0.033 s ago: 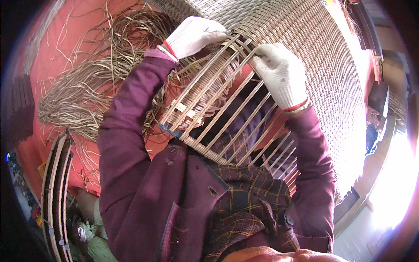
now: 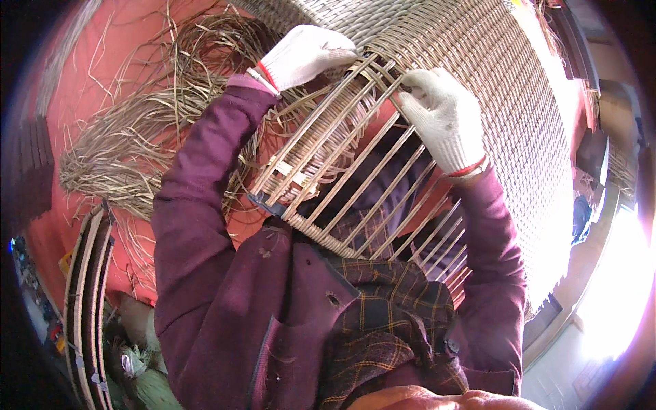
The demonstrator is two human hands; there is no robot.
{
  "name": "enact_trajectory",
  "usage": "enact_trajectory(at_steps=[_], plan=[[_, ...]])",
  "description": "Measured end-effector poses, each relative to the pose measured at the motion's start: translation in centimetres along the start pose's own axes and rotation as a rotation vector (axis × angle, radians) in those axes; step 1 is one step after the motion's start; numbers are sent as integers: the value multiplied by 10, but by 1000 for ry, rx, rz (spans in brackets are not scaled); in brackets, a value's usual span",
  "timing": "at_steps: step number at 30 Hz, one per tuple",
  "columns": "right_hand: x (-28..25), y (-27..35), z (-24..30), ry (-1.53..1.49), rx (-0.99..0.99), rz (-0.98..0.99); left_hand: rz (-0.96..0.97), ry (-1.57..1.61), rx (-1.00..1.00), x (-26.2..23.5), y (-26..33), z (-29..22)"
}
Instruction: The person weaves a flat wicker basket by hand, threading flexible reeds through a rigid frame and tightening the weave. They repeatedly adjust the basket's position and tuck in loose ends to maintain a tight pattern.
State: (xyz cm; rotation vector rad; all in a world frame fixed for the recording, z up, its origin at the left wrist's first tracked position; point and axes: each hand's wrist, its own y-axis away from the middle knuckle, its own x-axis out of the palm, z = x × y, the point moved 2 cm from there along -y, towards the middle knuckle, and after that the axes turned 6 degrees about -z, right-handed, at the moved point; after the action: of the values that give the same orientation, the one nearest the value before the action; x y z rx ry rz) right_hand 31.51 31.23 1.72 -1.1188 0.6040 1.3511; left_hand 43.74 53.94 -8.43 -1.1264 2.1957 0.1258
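A large woven wicker piece (image 2: 492, 102) of grey-brown strands fills the upper right. Its near end is a frame of bare parallel rods (image 2: 372, 154) closed by a wrapped rim (image 2: 321, 236) close to my body. My left hand (image 2: 311, 58), in a white knit glove, is closed at the frame's left corner, fingertips against the edge of the weave. My right hand (image 2: 444, 116), gloved alike, has its fingers curled in a pinch where the weave meets the bare rods. What lies between the fingertips of either hand is too hidden to tell.
A tangled bundle of loose strands (image 2: 130, 154) spreads over the red surface (image 2: 82, 89) at left. A coil of pale strand (image 2: 342, 130) shows behind the rods. Curved dark strips (image 2: 85, 294) stand at lower left, beside a green bundle (image 2: 154, 386).
My right hand has shifted slightly right, with a little more room between its curled fingers and thumb. The left hand and the wicker piece look nearly still.
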Motion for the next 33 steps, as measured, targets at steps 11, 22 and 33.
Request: enact_trajectory(at_steps=[11,22,33], plan=[[6,24,-23,62,-38,-28,-176,-444,548,28,-2,-7],[2,46,-35,-5,-58,-179,-241,-446,340,74,4,-15],[0,58,-43,-18,-115,-277,-137,-237,-70,94,3,-38]])
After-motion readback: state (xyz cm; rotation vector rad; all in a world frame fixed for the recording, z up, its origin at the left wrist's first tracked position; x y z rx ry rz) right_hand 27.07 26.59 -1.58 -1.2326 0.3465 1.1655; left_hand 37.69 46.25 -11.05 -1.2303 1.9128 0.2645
